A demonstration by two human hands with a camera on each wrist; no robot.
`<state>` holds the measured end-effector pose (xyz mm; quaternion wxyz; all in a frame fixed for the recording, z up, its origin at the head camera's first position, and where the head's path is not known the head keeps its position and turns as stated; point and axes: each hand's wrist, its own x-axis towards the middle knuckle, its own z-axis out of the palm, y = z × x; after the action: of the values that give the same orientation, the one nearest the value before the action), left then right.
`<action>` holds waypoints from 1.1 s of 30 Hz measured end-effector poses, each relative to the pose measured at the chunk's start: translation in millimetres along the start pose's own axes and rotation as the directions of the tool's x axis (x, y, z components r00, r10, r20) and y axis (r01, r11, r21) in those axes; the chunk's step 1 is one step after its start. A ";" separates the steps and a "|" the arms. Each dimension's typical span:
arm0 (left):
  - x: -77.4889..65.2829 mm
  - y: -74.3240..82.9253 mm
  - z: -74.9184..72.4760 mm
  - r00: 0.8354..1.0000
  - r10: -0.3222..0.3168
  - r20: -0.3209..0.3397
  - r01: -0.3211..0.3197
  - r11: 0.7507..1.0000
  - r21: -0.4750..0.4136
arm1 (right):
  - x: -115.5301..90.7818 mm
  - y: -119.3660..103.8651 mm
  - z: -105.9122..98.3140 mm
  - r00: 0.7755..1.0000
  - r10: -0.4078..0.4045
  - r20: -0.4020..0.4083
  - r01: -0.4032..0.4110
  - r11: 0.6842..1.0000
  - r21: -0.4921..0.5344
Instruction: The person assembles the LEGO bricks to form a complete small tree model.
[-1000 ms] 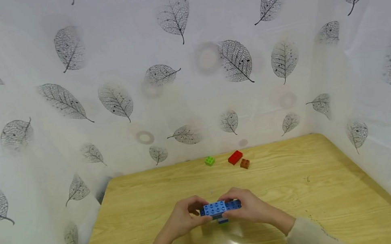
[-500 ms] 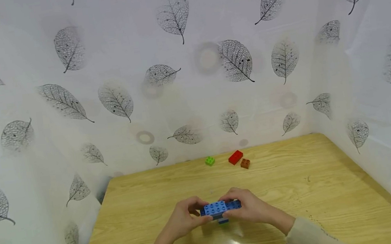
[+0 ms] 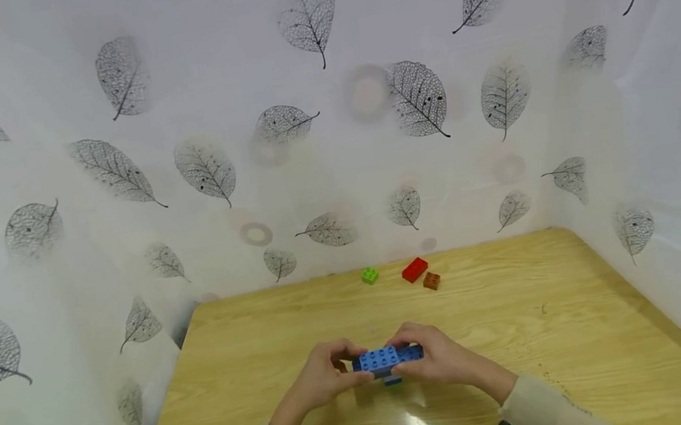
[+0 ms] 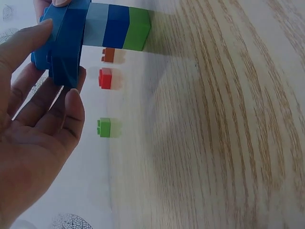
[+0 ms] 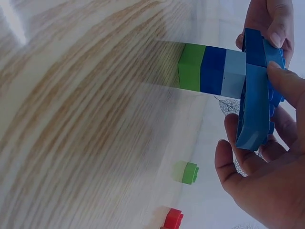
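Observation:
A blue 2x4 toy brick [image 3: 379,359] sits on top of a small tower, across darker blue bricks [image 3: 410,353] that jut out sideways. Under them the column steps down through a pale blue brick [image 5: 234,73], a dark blue brick [image 5: 213,69] and a green brick [image 5: 191,67] that stands on the table. My left hand [image 3: 325,376] pinches the top layers at their left end, thumb in front and fingers behind. On the right side, my right hand [image 3: 437,356] pinches the same layers in like manner. Fingers hide parts of the ends.
Along the back of the wooden table [image 3: 254,336] lie a lime green brick [image 3: 370,275], a red brick [image 3: 414,270] and an orange-brown brick [image 3: 431,281]. A white leaf-print sheet [image 3: 223,241] hangs behind and at both sides.
The head view has shifted slightly, so everything sits a little further right in it. Both hands keep their hold on the top bricks with no clear movement.

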<state>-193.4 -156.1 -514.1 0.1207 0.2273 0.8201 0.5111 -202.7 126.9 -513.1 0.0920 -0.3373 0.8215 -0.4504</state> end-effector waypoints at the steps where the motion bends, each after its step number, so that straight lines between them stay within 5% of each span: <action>1: 0.3 0.1 0.5 1.000 0.001 0.000 -0.001 1.000 -0.009 | -0.1 0.3 -0.4 1.000 0.001 0.002 -0.001 1.000 -0.004; 20: -4.0 -7.4 17.9 0.998 -0.020 -0.065 0.018 0.999 -0.036 | -1.1 -1.9 -1.3 0.998 0.064 -0.011 -0.065 0.997 -0.038; 26: -3.5 -5.4 17.4 0.998 -0.036 -0.055 0.034 0.999 -0.034 | 2.9 3.1 -18.5 0.985 0.095 -0.146 -0.105 0.992 -0.062; 33: -2.6 -3.9 15.4 0.997 -0.067 -0.044 0.065 0.997 -0.048 | 9.9 33.5 -45.6 0.939 0.121 -0.321 -0.165 0.980 -0.114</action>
<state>-185.5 -146.8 -524.6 0.1239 0.1854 0.8176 0.5309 -246.7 163.8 -512.2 -0.0303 -0.2066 0.8775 -0.4318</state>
